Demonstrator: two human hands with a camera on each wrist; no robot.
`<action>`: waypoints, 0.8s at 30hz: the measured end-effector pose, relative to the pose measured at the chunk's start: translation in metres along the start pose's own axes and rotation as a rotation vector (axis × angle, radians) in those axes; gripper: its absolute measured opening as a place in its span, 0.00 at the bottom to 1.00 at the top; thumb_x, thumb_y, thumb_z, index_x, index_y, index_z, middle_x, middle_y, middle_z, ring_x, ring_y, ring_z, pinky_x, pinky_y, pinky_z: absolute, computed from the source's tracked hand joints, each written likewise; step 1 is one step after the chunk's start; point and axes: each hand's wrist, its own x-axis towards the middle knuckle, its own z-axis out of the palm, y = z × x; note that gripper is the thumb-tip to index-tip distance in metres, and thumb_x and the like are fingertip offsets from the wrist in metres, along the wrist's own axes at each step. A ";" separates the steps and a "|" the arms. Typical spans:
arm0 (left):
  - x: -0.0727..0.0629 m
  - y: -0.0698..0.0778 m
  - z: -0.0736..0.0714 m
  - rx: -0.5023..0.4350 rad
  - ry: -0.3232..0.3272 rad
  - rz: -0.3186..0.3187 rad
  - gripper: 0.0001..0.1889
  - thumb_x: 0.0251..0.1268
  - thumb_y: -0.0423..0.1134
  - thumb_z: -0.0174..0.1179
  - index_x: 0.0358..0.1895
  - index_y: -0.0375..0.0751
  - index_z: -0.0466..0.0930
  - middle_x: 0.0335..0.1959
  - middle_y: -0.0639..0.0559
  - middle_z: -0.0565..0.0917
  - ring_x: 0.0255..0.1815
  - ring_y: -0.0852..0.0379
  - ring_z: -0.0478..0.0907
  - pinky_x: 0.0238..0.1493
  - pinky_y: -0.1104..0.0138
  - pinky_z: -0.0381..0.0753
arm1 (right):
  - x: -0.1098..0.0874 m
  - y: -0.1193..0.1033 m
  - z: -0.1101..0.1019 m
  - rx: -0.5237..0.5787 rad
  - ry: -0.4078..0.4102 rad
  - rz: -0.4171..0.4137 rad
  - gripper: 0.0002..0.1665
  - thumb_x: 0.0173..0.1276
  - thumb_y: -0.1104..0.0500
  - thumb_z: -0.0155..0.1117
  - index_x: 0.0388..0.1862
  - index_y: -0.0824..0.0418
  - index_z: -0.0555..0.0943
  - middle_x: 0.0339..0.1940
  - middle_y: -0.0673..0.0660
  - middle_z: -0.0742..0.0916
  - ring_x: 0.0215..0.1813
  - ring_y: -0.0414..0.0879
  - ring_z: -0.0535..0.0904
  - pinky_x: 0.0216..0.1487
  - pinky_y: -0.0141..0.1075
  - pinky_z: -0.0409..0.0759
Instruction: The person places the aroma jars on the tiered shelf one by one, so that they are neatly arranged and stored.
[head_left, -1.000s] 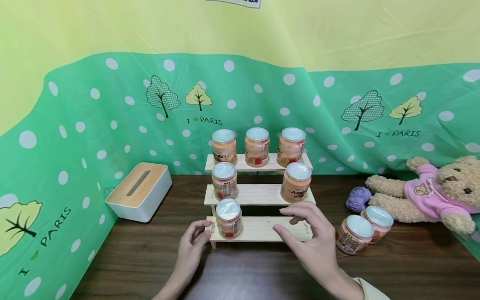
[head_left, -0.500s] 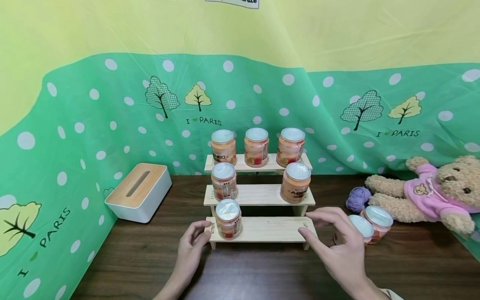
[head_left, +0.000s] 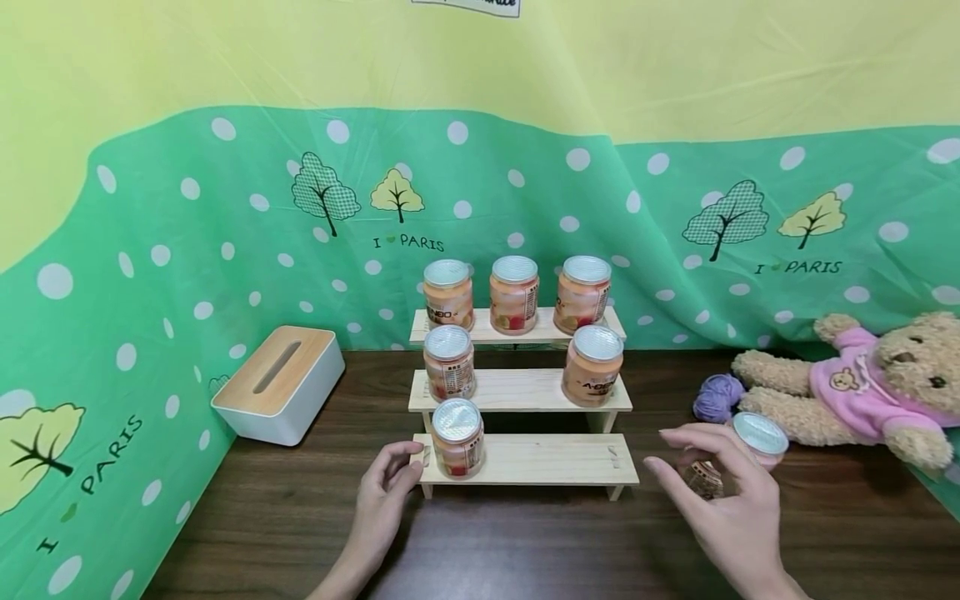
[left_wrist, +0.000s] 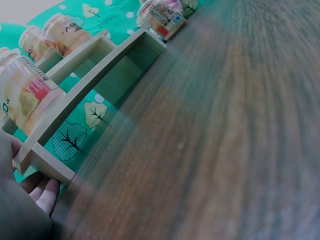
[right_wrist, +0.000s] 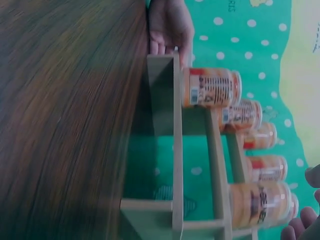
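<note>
A three-step wooden display rack [head_left: 525, 460] stands on the table. My left hand [head_left: 386, 489] grips the left end of its lowest step, thumb above and fingers beneath, as the left wrist view shows. Beside that hand, a jar with a silvery lid [head_left: 458, 442] stands upright on the step. My right hand [head_left: 731, 496] is right of the rack, thumb and fingers spread apart, holding nothing. Behind it are two more jars: a nearer jar [head_left: 703, 480], mostly hidden, and a farther jar [head_left: 761, 435]. Whether the right hand touches the nearer jar, I cannot tell.
The middle step holds a left jar [head_left: 449, 367] and a right jar [head_left: 593, 371]; three jars [head_left: 513, 296] line the top. A tissue box [head_left: 277, 383] stands left. Purple yarn [head_left: 717, 397] and a teddy bear [head_left: 862, 387] lie right. A polka-dot cloth [head_left: 525, 192] hangs behind.
My right hand has moved right, from over the lowest step to in front of the jars on the table. My left hand has stayed at the rack's left end.
</note>
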 end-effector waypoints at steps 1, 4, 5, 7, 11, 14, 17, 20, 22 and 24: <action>0.000 0.000 0.000 0.001 0.000 0.000 0.15 0.83 0.32 0.62 0.65 0.29 0.80 0.69 0.35 0.84 0.68 0.55 0.81 0.62 0.71 0.83 | 0.000 0.002 -0.003 -0.005 0.002 0.010 0.22 0.52 0.83 0.81 0.48 0.79 0.88 0.47 0.52 0.90 0.42 0.36 0.82 0.47 0.20 0.80; 0.000 0.000 0.000 0.003 0.002 0.003 0.15 0.83 0.32 0.62 0.64 0.29 0.80 0.68 0.36 0.84 0.69 0.54 0.81 0.62 0.71 0.83 | 0.000 0.006 -0.013 -0.038 0.011 0.053 0.24 0.51 0.86 0.79 0.49 0.78 0.88 0.46 0.51 0.90 0.42 0.36 0.84 0.42 0.18 0.80; 0.000 0.000 0.000 0.003 0.002 0.004 0.15 0.83 0.32 0.62 0.64 0.29 0.80 0.68 0.36 0.84 0.68 0.54 0.81 0.62 0.71 0.83 | 0.001 0.006 -0.016 -0.057 0.011 0.084 0.25 0.52 0.87 0.78 0.50 0.77 0.88 0.45 0.49 0.90 0.42 0.35 0.84 0.40 0.18 0.79; 0.000 0.000 0.000 0.003 0.002 0.004 0.15 0.83 0.32 0.62 0.64 0.29 0.80 0.68 0.36 0.84 0.68 0.55 0.81 0.62 0.72 0.83 | 0.002 0.008 -0.023 -0.106 0.013 0.137 0.27 0.52 0.87 0.77 0.51 0.75 0.89 0.46 0.46 0.91 0.42 0.35 0.84 0.37 0.18 0.78; 0.000 0.000 0.000 0.002 0.000 0.005 0.15 0.83 0.32 0.62 0.64 0.29 0.80 0.68 0.35 0.84 0.66 0.59 0.81 0.62 0.72 0.83 | 0.005 0.012 -0.035 -0.165 0.025 0.208 0.27 0.54 0.87 0.76 0.53 0.74 0.89 0.49 0.46 0.90 0.44 0.36 0.83 0.39 0.19 0.77; 0.000 0.000 0.000 0.004 0.000 0.004 0.15 0.83 0.32 0.62 0.64 0.28 0.80 0.68 0.35 0.84 0.66 0.60 0.81 0.62 0.72 0.83 | 0.005 0.019 -0.043 -0.154 0.049 0.194 0.25 0.57 0.87 0.74 0.54 0.77 0.88 0.50 0.47 0.90 0.45 0.36 0.83 0.42 0.19 0.77; 0.000 0.001 0.000 0.009 0.002 0.003 0.15 0.83 0.32 0.62 0.64 0.29 0.80 0.68 0.35 0.84 0.66 0.58 0.81 0.61 0.72 0.83 | 0.005 0.029 -0.050 -0.123 0.070 0.164 0.23 0.59 0.87 0.71 0.55 0.80 0.87 0.51 0.46 0.91 0.45 0.35 0.85 0.44 0.17 0.78; 0.000 0.001 0.000 0.007 0.001 0.005 0.15 0.83 0.32 0.62 0.64 0.28 0.80 0.68 0.35 0.84 0.68 0.57 0.80 0.61 0.72 0.83 | 0.005 0.035 -0.057 -0.152 0.074 0.160 0.23 0.60 0.86 0.71 0.55 0.80 0.86 0.51 0.43 0.91 0.44 0.32 0.84 0.44 0.16 0.78; 0.000 0.001 0.000 0.004 -0.002 0.005 0.15 0.83 0.32 0.62 0.64 0.28 0.80 0.69 0.34 0.84 0.68 0.56 0.80 0.62 0.72 0.83 | 0.004 0.038 -0.060 -0.192 0.080 0.169 0.23 0.60 0.85 0.72 0.55 0.78 0.87 0.52 0.42 0.90 0.44 0.31 0.83 0.44 0.15 0.77; 0.000 0.001 0.000 -0.001 -0.003 0.007 0.15 0.83 0.31 0.61 0.64 0.28 0.80 0.69 0.33 0.83 0.68 0.56 0.80 0.62 0.71 0.83 | 0.004 0.038 -0.063 -0.245 0.078 0.194 0.23 0.62 0.84 0.73 0.56 0.75 0.88 0.51 0.42 0.90 0.46 0.31 0.82 0.46 0.15 0.77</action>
